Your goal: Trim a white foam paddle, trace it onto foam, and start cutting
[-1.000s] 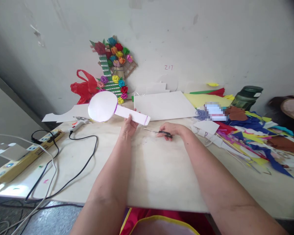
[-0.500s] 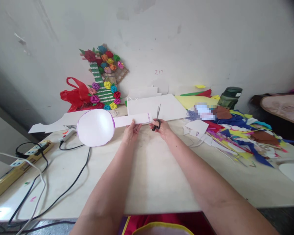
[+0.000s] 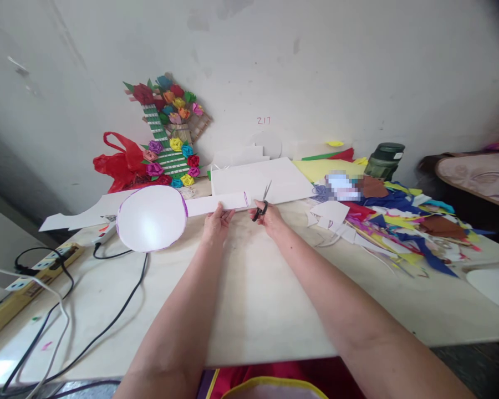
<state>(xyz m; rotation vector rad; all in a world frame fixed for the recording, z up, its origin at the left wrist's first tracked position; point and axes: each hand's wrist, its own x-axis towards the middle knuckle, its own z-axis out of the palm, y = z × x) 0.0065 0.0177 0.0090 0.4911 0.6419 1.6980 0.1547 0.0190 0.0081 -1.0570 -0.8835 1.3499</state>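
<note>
My left hand [image 3: 218, 221] pinches the long strip of a white paper cutout [image 3: 153, 219], thumb on top and fingers beneath. The cutout has a wide rounded end to the left with a purple outline, and a purple mark near the strip's right end. In my right hand [image 3: 269, 216] is a pair of scissors [image 3: 263, 203] with black handles, its blades pointing up and nearly closed. The scissors are just right of the strip's end, apart from the purple mark.
White sheets [image 3: 258, 180] lie behind my hands against the wall. Coloured scraps [image 3: 416, 227] and a green bottle [image 3: 385, 160] are on the right. On the left are a paper-flower craft [image 3: 170, 155], a red plastic bag [image 3: 122, 160], a power strip [image 3: 37, 274] and cables.
The view has shifted slightly, so most things sit a little farther left. The rounded end of the cutout has tilted a little; both hands keep their holds.
</note>
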